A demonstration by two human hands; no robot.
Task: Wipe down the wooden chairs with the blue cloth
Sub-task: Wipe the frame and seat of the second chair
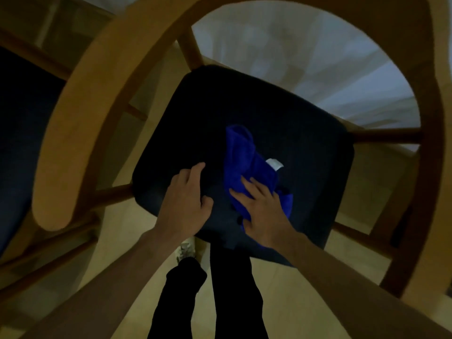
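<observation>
- The right hand (263,210) lies flat on the cloth (247,165). Its fingers are straight and spread apart, and they press down on the cloth. They do not curl round it.
- The cloth is bright blue and bunched up. Part of it is under the right hand, and the rest sticks out past the fingertips, away from the person.
- A small white tag (274,164) pokes out of the cloth, just past the right hand's fingers and a bit to their right.
- The cloth sits on the dark seat (300,133) of the chair (80,113).
- The left hand (187,204) is just beside the right hand, on its left, with a gap of dark seat between them. It rests on the near edge of the seat. Its fingers are loose and a little bent, and it holds nothing.
- The chair has a curved wooden rail that bends all the way round the seat, far past both hands. Thin wooden bars join the seat to the rail.
- Another dark seat (22,133) is far off to the left of the left hand.
- Below both hands, close to the person, are dark trouser legs (232,294) and one pale shoe (186,249).
- The floor (315,292) is pale and smooth. The whole view is dim and a bit blurry.
</observation>
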